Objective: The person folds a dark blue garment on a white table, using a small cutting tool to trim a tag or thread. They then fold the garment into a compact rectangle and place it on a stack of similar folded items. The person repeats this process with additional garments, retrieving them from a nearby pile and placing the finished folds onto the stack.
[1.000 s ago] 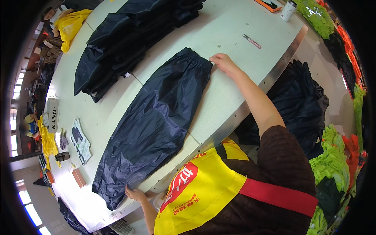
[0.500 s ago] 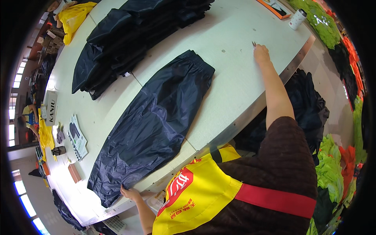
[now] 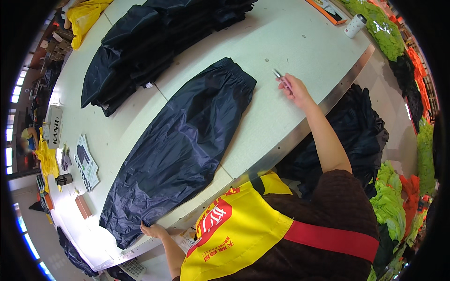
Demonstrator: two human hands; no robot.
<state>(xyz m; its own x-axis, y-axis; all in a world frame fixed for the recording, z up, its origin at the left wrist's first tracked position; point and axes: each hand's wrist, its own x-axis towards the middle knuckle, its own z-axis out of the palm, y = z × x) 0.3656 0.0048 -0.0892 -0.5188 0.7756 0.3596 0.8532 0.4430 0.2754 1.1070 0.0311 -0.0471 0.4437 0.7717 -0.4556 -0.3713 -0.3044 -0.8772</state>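
Black, glossy cloth lay heaped in a pile across the top of the bench, with a white tumbler at the upper right and a white box and brown block at the left. Below the pile, a dark garment lay flat mid-frame, between the left hand and the right hand. The left hand touched its lower end, its grip impossible to tell; the right, near the gathered upper end, gripped small snips.
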